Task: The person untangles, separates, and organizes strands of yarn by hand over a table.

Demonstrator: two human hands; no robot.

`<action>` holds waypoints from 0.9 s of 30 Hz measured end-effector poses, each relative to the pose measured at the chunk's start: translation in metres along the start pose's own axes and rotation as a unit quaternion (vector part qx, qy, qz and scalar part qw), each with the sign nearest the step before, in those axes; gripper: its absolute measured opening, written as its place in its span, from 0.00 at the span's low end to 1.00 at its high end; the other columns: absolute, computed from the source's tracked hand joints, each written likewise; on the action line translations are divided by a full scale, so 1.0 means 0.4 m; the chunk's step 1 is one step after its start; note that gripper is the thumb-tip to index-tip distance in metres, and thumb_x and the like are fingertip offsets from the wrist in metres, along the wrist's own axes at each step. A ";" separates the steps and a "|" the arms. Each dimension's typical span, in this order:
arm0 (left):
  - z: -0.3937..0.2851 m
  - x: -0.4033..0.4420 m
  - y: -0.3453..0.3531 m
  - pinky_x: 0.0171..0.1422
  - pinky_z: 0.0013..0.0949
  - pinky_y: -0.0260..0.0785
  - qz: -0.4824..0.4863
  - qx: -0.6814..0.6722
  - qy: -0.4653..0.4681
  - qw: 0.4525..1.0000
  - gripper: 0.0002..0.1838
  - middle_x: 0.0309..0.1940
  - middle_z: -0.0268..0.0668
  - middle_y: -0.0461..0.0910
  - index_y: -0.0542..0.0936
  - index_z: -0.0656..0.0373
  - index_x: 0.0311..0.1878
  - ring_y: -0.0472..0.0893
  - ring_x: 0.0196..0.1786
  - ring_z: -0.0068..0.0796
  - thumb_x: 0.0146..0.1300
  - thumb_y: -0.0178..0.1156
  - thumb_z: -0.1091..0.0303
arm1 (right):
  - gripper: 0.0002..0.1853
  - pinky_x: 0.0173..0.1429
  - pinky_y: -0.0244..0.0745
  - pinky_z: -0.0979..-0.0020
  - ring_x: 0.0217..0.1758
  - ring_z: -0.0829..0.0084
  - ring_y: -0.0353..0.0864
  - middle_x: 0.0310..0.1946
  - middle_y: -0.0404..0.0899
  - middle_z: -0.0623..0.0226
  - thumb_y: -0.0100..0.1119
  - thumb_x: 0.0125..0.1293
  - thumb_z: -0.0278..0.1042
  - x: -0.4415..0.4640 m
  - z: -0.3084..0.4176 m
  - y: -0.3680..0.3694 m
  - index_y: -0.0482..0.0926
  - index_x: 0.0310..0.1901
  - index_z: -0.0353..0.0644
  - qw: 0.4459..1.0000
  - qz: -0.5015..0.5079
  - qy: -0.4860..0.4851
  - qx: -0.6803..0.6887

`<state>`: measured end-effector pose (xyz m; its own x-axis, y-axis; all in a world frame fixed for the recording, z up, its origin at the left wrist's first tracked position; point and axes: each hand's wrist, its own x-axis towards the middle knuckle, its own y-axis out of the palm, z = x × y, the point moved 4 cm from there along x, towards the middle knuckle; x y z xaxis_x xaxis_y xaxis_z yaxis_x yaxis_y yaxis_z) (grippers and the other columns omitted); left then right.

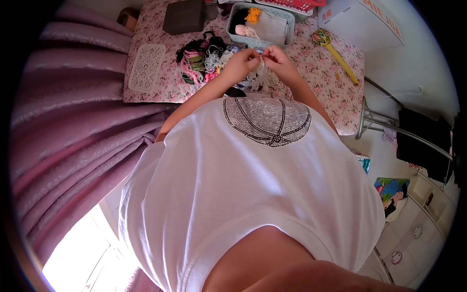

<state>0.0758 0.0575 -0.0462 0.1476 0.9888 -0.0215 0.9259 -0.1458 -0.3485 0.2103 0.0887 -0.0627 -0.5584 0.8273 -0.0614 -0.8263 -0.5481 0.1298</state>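
My left hand (240, 66) and my right hand (280, 62) meet above the table's near side, fingertips pinched close together. Between them runs pale yarn (263, 77), whose white strands hang down toward my shirt. Both hands are closed on it, though the exact spot where the fingers grip is too small to make out. Beside my left hand lies a tangled heap of yarn (197, 61) in black, pink, green and white. More white strands spread under my wrists.
A flowered cloth covers the table (165, 36). On it are a grey basket (291, 35) holding yarn balls, a dark box (183, 17), a white lattice tray (147, 68), and a yellow stick (343, 64) with a colourful head. A white carton (357, 24) stands at the right.
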 end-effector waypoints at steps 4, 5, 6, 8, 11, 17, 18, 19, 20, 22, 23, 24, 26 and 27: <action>0.017 0.000 -0.002 0.31 0.27 0.63 -0.037 -0.058 -0.008 0.998 0.09 0.22 0.38 0.73 0.72 0.64 0.30 0.71 0.25 0.24 0.52 0.53 0.66 | 0.08 0.28 0.61 0.83 0.25 0.87 0.64 0.23 0.70 0.76 0.56 0.54 0.30 -0.018 0.043 0.006 0.71 0.34 0.38 0.992 -0.065 -0.049 -0.099; 0.017 0.000 -0.004 0.31 0.27 0.63 -0.042 -0.061 -0.005 0.997 0.09 0.22 0.38 0.73 0.72 0.64 0.30 0.71 0.25 0.24 0.53 0.53 0.67 | 0.07 0.27 0.61 0.82 0.24 0.87 0.64 0.22 0.70 0.77 0.56 0.54 0.30 -0.020 0.047 0.011 0.72 0.34 0.38 0.989 -0.061 -0.048 -0.125; 0.019 0.001 -0.004 0.31 0.28 0.63 -0.041 -0.068 -0.003 0.997 0.09 0.22 0.38 0.73 0.72 0.64 0.30 0.71 0.25 0.24 0.52 0.53 0.67 | 0.07 0.27 0.61 0.82 0.23 0.87 0.64 0.21 0.70 0.77 0.57 0.54 0.30 -0.021 0.049 0.014 0.73 0.33 0.37 0.985 -0.058 -0.048 -0.152; 0.024 0.002 -0.005 0.31 0.28 0.63 -0.040 -0.084 0.004 0.996 0.09 0.22 0.38 0.73 0.72 0.64 0.30 0.71 0.25 0.25 0.52 0.53 0.67 | 0.07 0.27 0.61 0.81 0.23 0.87 0.64 0.21 0.71 0.76 0.56 0.54 0.30 -0.023 0.050 0.016 0.74 0.33 0.37 0.980 -0.051 -0.045 -0.187; 0.006 -0.004 -0.017 0.32 0.22 0.60 -0.013 -0.012 -0.013 1.000 0.06 0.23 0.29 0.70 0.71 0.63 0.32 0.66 0.27 0.16 0.54 0.51 0.70 | 0.08 0.27 0.61 0.80 0.24 0.87 0.64 0.23 0.72 0.76 0.56 0.55 0.31 -0.018 0.044 0.005 0.74 0.34 0.36 0.983 -0.007 -0.027 -0.181; 0.006 -0.003 -0.019 0.30 0.21 0.59 -0.023 -0.031 0.025 0.999 0.07 0.22 0.28 0.69 0.71 0.62 0.33 0.66 0.26 0.17 0.54 0.51 0.68 | 0.12 0.31 0.62 0.81 0.28 0.87 0.65 0.27 0.72 0.77 0.50 0.60 0.36 -0.016 0.045 -0.010 0.74 0.37 0.35 0.995 0.028 0.008 -0.100; 0.015 0.001 -0.016 0.29 0.21 0.58 -0.014 -0.081 0.000 0.997 0.07 0.22 0.27 0.68 0.71 0.62 0.33 0.65 0.25 0.16 0.54 0.51 0.68 | 0.13 0.33 0.63 0.81 0.29 0.86 0.65 0.27 0.72 0.78 0.49 0.61 0.37 -0.015 0.042 -0.011 0.74 0.38 0.34 0.997 0.009 0.011 -0.070; 0.022 0.004 -0.012 0.28 0.20 0.57 -0.005 -0.132 -0.026 0.991 0.07 0.21 0.27 0.67 0.71 0.62 0.34 0.64 0.24 0.15 0.55 0.50 0.69 | 0.14 0.34 0.63 0.81 0.30 0.85 0.66 0.28 0.72 0.77 0.49 0.61 0.38 -0.017 0.040 -0.014 0.73 0.39 0.34 0.997 -0.014 0.024 -0.073; 0.031 0.007 -0.008 0.27 0.20 0.56 0.003 -0.181 -0.051 0.982 0.07 0.21 0.26 0.67 0.71 0.62 0.35 0.64 0.24 0.15 0.55 0.50 0.69 | 0.16 0.36 0.64 0.80 0.31 0.84 0.67 0.28 0.72 0.76 0.49 0.61 0.39 -0.019 0.041 -0.015 0.73 0.40 0.33 0.996 -0.035 0.035 -0.075; 0.052 0.012 -0.022 0.30 0.23 0.61 -0.060 -0.108 -0.051 0.991 0.09 0.22 0.30 0.71 0.73 0.64 0.34 0.68 0.25 0.19 0.53 0.50 0.68 | 0.18 0.39 0.64 0.79 0.33 0.83 0.68 0.29 0.73 0.75 0.49 0.61 0.41 -0.019 0.037 -0.024 0.73 0.41 0.32 0.992 -0.059 0.075 -0.081; 0.062 0.012 -0.030 0.31 0.25 0.63 -0.090 -0.071 -0.052 0.992 0.10 0.22 0.32 0.72 0.74 0.65 0.34 0.70 0.26 0.21 0.53 0.51 0.68 | 0.18 0.40 0.64 0.79 0.33 0.82 0.68 0.30 0.73 0.74 0.49 0.61 0.41 -0.019 0.033 -0.037 0.73 0.42 0.32 0.989 -0.062 0.103 -0.084; 0.062 0.009 -0.041 0.31 0.24 0.62 -0.097 -0.111 -0.075 0.986 0.10 0.22 0.31 0.72 0.74 0.65 0.34 0.70 0.26 0.20 0.53 0.50 0.68 | 0.19 0.41 0.64 0.78 0.34 0.81 0.68 0.31 0.74 0.73 0.50 0.60 0.42 -0.022 0.028 -0.052 0.74 0.42 0.32 0.985 -0.066 0.132 -0.087; 0.062 0.002 -0.067 0.30 0.23 0.62 -0.112 -0.192 -0.121 0.967 0.11 0.23 0.30 0.72 0.74 0.65 0.35 0.69 0.26 0.18 0.54 0.49 0.68 | 0.19 0.38 0.64 0.78 0.31 0.81 0.68 0.30 0.74 0.73 0.50 0.60 0.43 -0.025 0.034 -0.066 0.75 0.41 0.33 0.988 -0.021 0.098 -0.121; 0.063 0.002 -0.069 0.23 0.20 0.52 -0.133 -0.196 -0.108 0.966 0.08 0.20 0.26 0.65 0.70 0.62 0.37 0.61 0.20 0.14 0.58 0.45 0.69 | 0.19 0.36 0.63 0.79 0.30 0.81 0.67 0.29 0.74 0.73 0.50 0.60 0.44 -0.025 0.036 -0.075 0.75 0.40 0.33 0.987 0.003 0.081 -0.138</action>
<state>0.0415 0.0630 -0.0601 -0.1505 0.9703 -0.1896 0.9878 0.1554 0.0112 0.2417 0.0987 -0.0517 -0.5486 0.8063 -0.2213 -0.7996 -0.5833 -0.1428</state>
